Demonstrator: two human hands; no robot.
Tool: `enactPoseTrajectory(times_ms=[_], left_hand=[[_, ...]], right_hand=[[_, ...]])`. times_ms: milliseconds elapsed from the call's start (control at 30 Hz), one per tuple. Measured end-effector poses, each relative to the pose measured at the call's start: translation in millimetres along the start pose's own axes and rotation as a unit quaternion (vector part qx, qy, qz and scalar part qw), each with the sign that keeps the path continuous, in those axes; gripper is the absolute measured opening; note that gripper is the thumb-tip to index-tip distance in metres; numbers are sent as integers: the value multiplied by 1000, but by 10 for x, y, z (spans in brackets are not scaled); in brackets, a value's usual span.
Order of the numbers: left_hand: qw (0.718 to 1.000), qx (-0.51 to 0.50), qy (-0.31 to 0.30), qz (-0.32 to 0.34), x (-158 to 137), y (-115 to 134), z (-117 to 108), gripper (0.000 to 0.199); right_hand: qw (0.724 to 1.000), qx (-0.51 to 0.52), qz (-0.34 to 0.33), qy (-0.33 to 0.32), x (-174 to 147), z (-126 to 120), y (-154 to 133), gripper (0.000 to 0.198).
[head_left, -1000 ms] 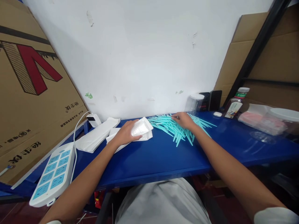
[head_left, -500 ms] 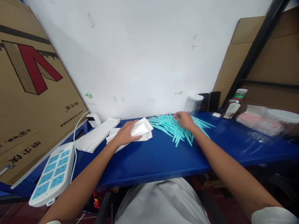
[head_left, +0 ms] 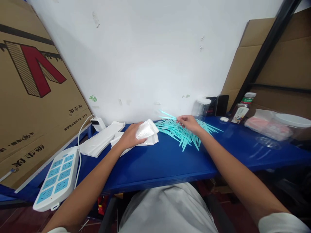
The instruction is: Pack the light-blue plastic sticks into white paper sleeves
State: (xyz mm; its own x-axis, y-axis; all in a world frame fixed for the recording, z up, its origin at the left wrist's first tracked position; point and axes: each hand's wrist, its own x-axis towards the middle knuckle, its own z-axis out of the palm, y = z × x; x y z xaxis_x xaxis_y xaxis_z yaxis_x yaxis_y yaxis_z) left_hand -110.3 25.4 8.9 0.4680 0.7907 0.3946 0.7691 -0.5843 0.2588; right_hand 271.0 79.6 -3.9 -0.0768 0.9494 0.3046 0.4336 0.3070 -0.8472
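Pinching long, thin turquoise sticks [head_left: 167,114], the right hand [head_left: 190,123] is over a loose heap of similar turquoise sticks [head_left: 175,130], which lies on the smooth blue tabletop [head_left: 157,165]. Just beside this heap, the left hand [head_left: 131,136] holds a flat, shiny white packet [head_left: 147,129]. More to the left are folded white sheets [head_left: 102,139] and a white power strip with blue sockets [head_left: 57,178].

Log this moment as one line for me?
Left hand: grips white packet; right hand: fingers pinch turquoise sticks; nearby: stick pile
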Motion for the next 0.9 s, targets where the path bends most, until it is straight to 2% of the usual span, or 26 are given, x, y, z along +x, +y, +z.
enactPoseTrajectory(times_ms=[100, 233, 533, 733, 900], left_hand=[[1000, 8, 14, -9, 2, 5, -13, 93], [1000, 11, 25, -8, 2, 26, -6, 93], [999, 23, 39, 3, -1, 45, -1, 97], [998, 41, 38, -13, -1, 68, -20, 96], [996, 69, 33, 46, -4, 133, -37, 92]], right_hand=[[997, 63, 6, -50, -53, 33, -94, 59], [993, 84, 4, -84, -101, 78, -172, 57], [992, 42, -22, -120, -148, 124, -191, 51], [989, 16, -43, -137, -180, 147, -287, 50], [985, -4, -70, -155, -226, 172, -351, 43]])
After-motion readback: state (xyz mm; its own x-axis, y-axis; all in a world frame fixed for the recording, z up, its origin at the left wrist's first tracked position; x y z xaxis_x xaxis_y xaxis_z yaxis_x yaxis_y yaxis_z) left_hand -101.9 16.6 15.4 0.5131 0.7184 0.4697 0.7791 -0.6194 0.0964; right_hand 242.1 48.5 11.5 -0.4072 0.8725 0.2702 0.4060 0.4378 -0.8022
